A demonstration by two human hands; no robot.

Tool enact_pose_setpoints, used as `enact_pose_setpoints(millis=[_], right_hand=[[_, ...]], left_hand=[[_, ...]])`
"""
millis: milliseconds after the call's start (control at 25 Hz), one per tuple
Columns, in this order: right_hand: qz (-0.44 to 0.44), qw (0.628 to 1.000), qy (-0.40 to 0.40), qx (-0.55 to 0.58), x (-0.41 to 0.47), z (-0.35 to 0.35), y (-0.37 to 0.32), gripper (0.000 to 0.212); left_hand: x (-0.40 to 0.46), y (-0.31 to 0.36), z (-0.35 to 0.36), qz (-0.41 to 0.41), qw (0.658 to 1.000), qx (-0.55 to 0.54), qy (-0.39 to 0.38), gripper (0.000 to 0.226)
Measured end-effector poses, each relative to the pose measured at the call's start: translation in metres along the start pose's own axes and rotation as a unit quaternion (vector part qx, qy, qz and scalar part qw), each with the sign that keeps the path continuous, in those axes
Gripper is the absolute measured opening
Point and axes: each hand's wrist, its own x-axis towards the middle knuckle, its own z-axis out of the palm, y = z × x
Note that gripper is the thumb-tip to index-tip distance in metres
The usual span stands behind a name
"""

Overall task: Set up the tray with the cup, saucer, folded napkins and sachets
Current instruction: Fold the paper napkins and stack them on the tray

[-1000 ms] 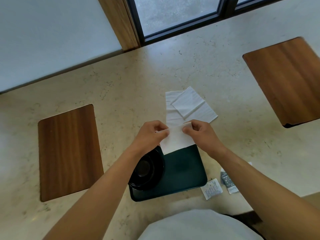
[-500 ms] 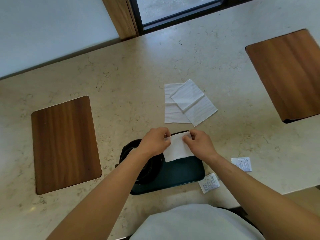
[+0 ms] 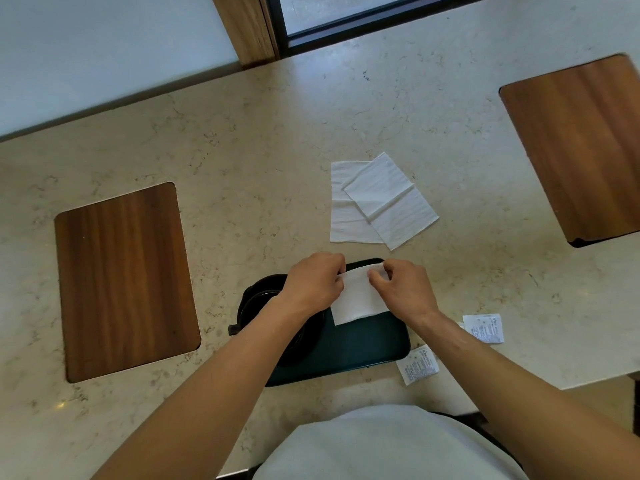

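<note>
Both hands meet at frame centre over the tray (image 3: pixel 349 355): the left hand (image 3: pixel 313 285) and right hand (image 3: pixel 403 289) each pinch the top edge of a napkin (image 3: pixel 358 299), grip closed on it. Two more napkins (image 3: pixel 377 202) lie above on the worktop (image 3: pixel 242 150); two sachets (image 3: pixel 417 368) sit lower right.

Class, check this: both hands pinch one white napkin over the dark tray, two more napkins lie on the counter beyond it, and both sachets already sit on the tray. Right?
Not quite. In the head view the sachets lie on the counter, right of the tray, not on it. The rest holds.
</note>
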Motion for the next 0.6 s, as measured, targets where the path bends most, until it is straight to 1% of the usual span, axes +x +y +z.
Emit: enact_pose_setpoints(millis=[200,440,560,600], right_hand=[[-0.03,0.998,0.012,-0.057,-0.001,-0.005,0.0,0.042],[-0.043,0.995,0.024,-0.09,-0.003,-0.012,0.002,0.031],[-0.036,0.994,0.025,-0.098,0.0,-0.015,0.007,0.027],[-0.036,0.994,0.026,-0.101,0.0,-0.015,0.008,0.026]], left_hand=[[0.002,0.0,-0.002,0.005,1.0,0.005,0.008,0.014],[0.001,-0.006,-0.004,0.004,0.999,-0.002,0.046,0.02],[0.001,-0.01,-0.006,0.002,0.999,-0.006,0.043,0.019],[0.0,-0.011,-0.005,0.005,0.999,-0.002,0.042,0.022]])
